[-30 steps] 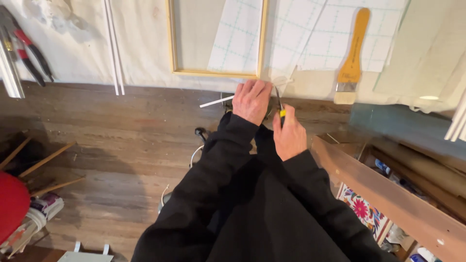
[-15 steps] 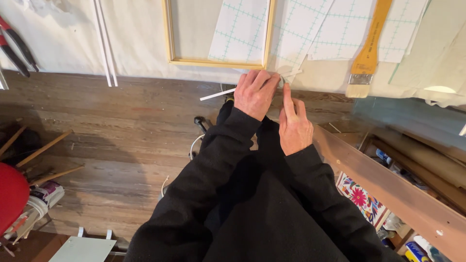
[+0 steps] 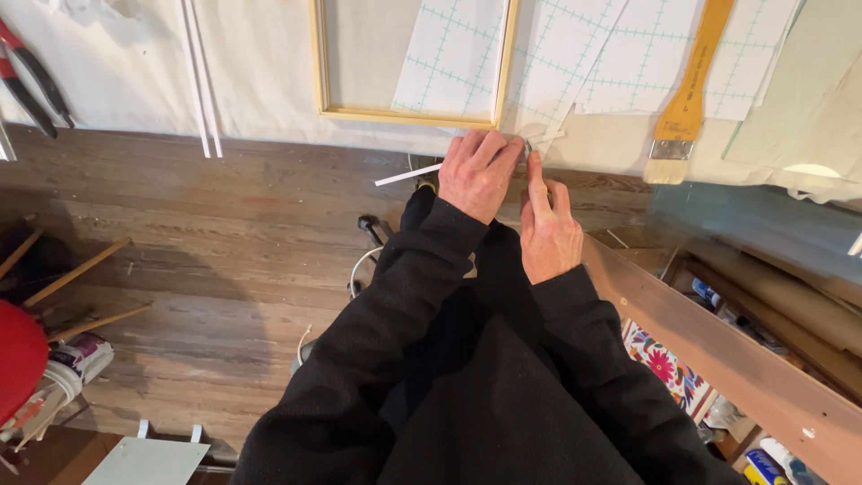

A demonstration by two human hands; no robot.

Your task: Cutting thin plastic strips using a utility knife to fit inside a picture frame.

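My left hand (image 3: 476,175) is closed on a thin white strip (image 3: 409,174) that juts out to the left, at the near edge of the cloth-covered table (image 3: 269,90). Just to its right, my right hand (image 3: 549,229) lies back-up. Its forefinger stretches forward to a small grey metal tip (image 3: 527,145) beside my left fingertips. The other right fingers curl under, so anything under the palm is hidden. A wooden frame (image 3: 409,115) lies just beyond both hands.
Gridded white sheets (image 3: 575,63) and a wide wooden-handled brush (image 3: 684,99) lie on the table to the right. Two white strips (image 3: 199,81) and red-handled pliers (image 3: 31,85) lie at the left. Below are a wood floor (image 3: 224,242), a wooden beam (image 3: 718,359), sticks and a red object (image 3: 18,359).
A yellow-ended tool seen in my right hand a second ago no longer shows. My right forefinger now stretches up to my left fingertips. The view has shifted slightly.
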